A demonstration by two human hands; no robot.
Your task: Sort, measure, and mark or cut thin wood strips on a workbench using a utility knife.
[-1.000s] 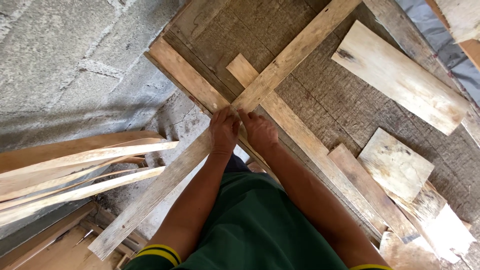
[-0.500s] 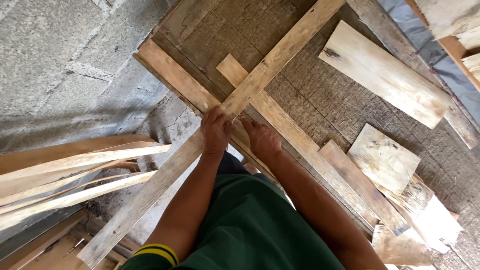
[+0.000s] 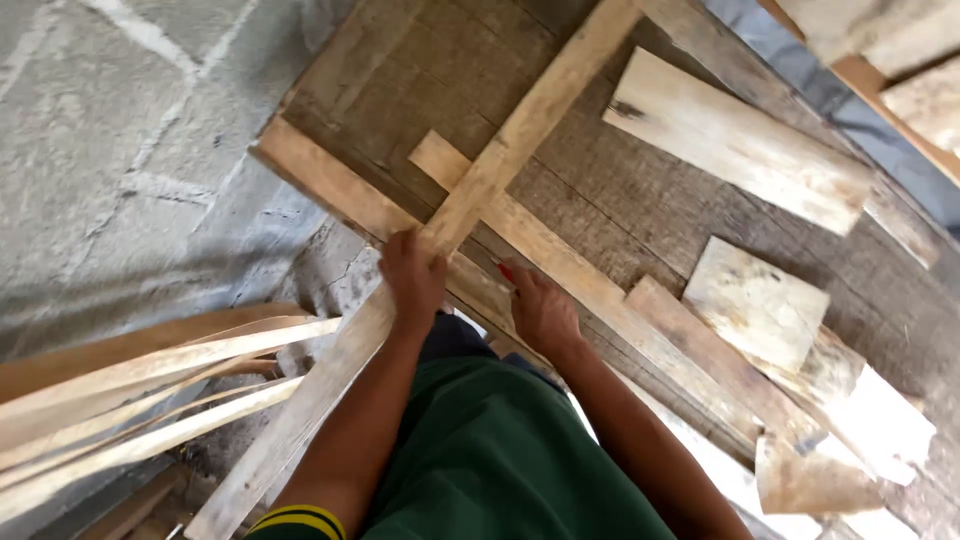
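Wooden boards cover most of the view, lying on a rough grey-brown bench (image 3: 640, 215) that stands against a wall of grey concrete blocks (image 3: 110, 170). One long plank (image 3: 500, 165) runs slantwise from the top of the picture down past the bench edge to the lower left. The left hand (image 3: 410, 280) is closed over it, fingers curled on its top face right where it crosses the bench edge. A second long board (image 3: 560, 260) lies across and under the plank, so the two make a cross. The right hand (image 3: 540, 310) rests just beside that crossing, fingers bent down on the wood; something small and red (image 3: 505, 270) shows at its fingertips, but whether the hand grips it I cannot tell. A third strip (image 3: 320, 180) runs along the near edge of the bench. Further right lie three loose offcuts: one long pale piece (image 3: 735, 140), one squarish piece (image 3: 755, 300), and one darker narrow slat (image 3: 700, 345); more pale scraps (image 3: 860, 420) pile up at the lower right, too jumbled to count. To the left, off the bench, a bundle of thin curved strips (image 3: 150, 390) sticks out, at least four of them. Both arms come from a dark green shirt (image 3: 490, 460) with a yellow-banded cuff
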